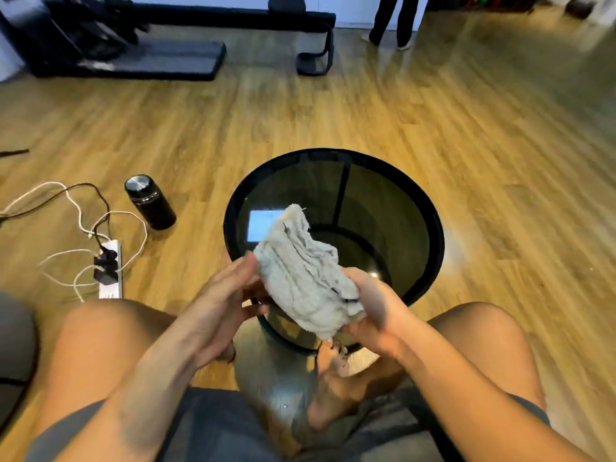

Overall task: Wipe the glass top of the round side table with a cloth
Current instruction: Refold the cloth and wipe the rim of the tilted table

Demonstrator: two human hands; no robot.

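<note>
A round side table [436, 241] with a black rim and a dark glass top stands on the wooden floor in front of my knees. A bright window reflection shows on the glass at its left. Above the near part of the glass I hold a crumpled grey-white cloth [303, 275] between both hands. My left hand [230, 295] grips the cloth's left edge with its fingers. My right hand [373, 305] clasps the cloth's lower right end. The cloth hangs above the glass, and whether it touches the glass I cannot tell.
A black flask [150, 203] stands on the floor left of the table. Further left lies a white power strip [111, 271] with plugs and loose cables. A black bench frame [233, 18] and a standing person's legs [393, 21] are at the far side.
</note>
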